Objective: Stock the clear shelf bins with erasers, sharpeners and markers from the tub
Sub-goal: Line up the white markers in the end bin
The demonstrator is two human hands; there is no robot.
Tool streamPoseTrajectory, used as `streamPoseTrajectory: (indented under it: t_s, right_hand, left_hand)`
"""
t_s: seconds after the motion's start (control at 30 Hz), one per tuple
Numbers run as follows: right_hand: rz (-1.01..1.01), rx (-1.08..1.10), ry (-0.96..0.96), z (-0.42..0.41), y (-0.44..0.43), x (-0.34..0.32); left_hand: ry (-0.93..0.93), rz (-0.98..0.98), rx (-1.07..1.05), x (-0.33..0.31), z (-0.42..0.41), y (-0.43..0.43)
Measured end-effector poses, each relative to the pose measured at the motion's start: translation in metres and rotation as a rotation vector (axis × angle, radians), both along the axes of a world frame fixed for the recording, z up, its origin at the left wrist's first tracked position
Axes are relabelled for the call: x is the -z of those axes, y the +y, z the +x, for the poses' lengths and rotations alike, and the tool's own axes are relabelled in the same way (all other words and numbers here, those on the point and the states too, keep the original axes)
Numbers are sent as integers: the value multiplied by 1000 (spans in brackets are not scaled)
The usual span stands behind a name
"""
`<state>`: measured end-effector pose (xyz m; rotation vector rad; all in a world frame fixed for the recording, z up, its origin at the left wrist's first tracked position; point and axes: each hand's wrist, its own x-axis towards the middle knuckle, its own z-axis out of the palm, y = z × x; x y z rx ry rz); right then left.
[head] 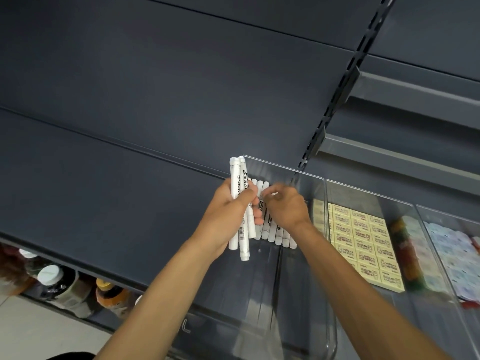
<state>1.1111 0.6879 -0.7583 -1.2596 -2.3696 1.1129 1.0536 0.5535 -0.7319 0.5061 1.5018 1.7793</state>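
Left hand (228, 214) grips spare white cylindrical markers (237, 178); blurred right hand (285, 206) seems to pinch one in the row inside the clear plastic bin (285, 170); yellow block erasers (363, 242) already stocked, markers unfinished

Even dim indoor light, soft shadows, motion-blurred right fingers, wide-angle edge bending

Not much print here is legible. The white markers (235, 175) held up by the bin's left edge carry black print along the barrel: a small triangle logo near the cap, then characters too blurred to read, and 1 of them shows a barcode lower down. The markers lying in the clear bin (279, 236) bear similar black characters, equally unreadable. The yellow erasers (363, 240) each have small lettering and a line drawing, too fine to read.
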Motion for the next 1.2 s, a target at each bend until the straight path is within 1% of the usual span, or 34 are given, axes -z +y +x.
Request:
streamPoseTrajectory:
  t_s: [0.27,0.4,0.5,0.63,0.77,0.9,1.1,1.2]
  right_hand:
    - [-54,-47,90,22,-10,-9]
    - [-124,-67,237,36,-21,-12]
    - [-207,-131,343,47,-33,-21]
    - [-240,-229,347,54,-41,-26]
    - [-243,-210,354,56,-39,-30]
    - [-220,-215,341,54,-35,-35]
    - [-258,-211,325,50,-32,-37]
    - [-299,-151,356,50,-28,-41]
  left_hand:
    - [-35,-45,21,-2,2,-4]
    - [-18,-64,39,-3,7,-3]
    - [14,-100,58,2,7,-2]
    - [-17,-78,81,2,8,-2]
    - [-7,-78,96,-1,6,-4]
    - [18,-87,68,-1,7,0]
    - [49,-82,45,1,8,1]
    - [46,-38,-1,2,8,2]
